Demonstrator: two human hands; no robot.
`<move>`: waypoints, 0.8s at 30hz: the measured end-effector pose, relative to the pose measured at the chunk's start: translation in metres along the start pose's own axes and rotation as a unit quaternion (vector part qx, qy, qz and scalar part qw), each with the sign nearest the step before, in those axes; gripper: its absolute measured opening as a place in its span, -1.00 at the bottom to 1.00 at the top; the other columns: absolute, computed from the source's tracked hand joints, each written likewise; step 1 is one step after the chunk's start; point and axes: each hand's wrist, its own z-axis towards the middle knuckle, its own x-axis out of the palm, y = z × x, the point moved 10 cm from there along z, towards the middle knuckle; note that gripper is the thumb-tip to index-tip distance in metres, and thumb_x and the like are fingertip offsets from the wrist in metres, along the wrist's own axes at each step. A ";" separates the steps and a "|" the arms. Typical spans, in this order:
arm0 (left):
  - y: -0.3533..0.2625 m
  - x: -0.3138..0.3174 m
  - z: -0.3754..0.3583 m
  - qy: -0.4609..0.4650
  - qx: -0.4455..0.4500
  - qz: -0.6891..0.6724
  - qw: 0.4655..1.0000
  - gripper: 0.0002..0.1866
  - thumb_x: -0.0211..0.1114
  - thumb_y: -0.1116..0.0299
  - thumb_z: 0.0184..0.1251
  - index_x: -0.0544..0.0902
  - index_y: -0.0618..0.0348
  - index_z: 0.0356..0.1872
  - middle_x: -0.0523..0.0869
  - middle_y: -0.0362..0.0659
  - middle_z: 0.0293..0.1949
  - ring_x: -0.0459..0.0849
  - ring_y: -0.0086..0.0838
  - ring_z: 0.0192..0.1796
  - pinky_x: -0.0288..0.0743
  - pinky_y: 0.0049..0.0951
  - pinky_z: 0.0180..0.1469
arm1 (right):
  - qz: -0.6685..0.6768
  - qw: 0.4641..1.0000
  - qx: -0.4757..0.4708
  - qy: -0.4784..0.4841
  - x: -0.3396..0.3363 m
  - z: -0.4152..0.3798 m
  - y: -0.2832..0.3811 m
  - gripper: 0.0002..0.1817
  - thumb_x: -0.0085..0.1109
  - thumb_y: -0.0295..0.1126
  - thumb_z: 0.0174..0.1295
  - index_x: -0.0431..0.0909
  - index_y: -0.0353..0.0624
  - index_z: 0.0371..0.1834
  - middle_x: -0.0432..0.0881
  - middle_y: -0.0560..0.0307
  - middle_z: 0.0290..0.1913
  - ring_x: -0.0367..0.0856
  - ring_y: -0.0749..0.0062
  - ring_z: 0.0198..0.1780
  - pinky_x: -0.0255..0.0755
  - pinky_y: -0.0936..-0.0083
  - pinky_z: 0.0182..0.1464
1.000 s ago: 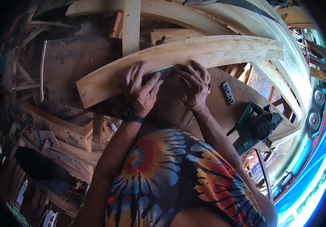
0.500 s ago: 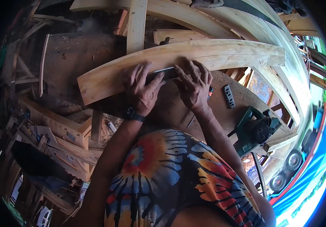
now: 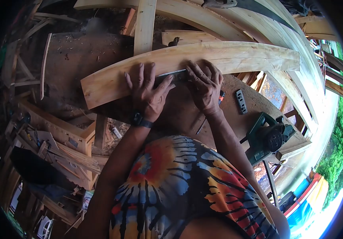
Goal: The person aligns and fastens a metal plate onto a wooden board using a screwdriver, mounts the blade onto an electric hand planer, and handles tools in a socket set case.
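To your far left stands a box-like wooden frame (image 3: 56, 124), with narrow slats (image 3: 72, 158) beside it; shadow hides its inside, so you can't tell what it holds. Next comes the dark tabletop (image 3: 85, 59), littered with shavings. The curved plank (image 3: 245, 57) lies across it, in front of you. Your left hand (image 3: 150, 95) spreads its outer fingers over the plank's face, while forefinger and thumb seem to pinch the dark metal bar (image 3: 175, 75) at the plank's near edge. Your right hand (image 3: 205, 85) bends its fingers at the bar's other end; its thumb is hidden, so its grip can't be told. Uneven pressure could tilt the bar or swing the plank; if that bright edge is sharp, a slip could nick your fingertips. Rightward, past the orange-handled screwdriver (image 3: 221, 96) and slotted metal piece (image 3: 240, 101), what looks like a green power planer (image 3: 259, 131) sits near your forearm: a careless elbow could knock it.
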 end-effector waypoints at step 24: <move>-0.001 0.000 0.000 -0.009 0.009 0.004 1.000 -0.54 0.64 0.08 0.22 0.83 -0.51 0.18 0.65 -0.09 0.48 0.48 0.17 0.56 -0.06 0.59 0.58 | -0.013 1.000 -0.018 -0.004 0.000 0.001 0.003 -0.44 0.51 -0.17 0.18 0.74 0.21 0.32 0.69 0.38 0.43 0.46 0.00 0.50 0.18 0.00 0.51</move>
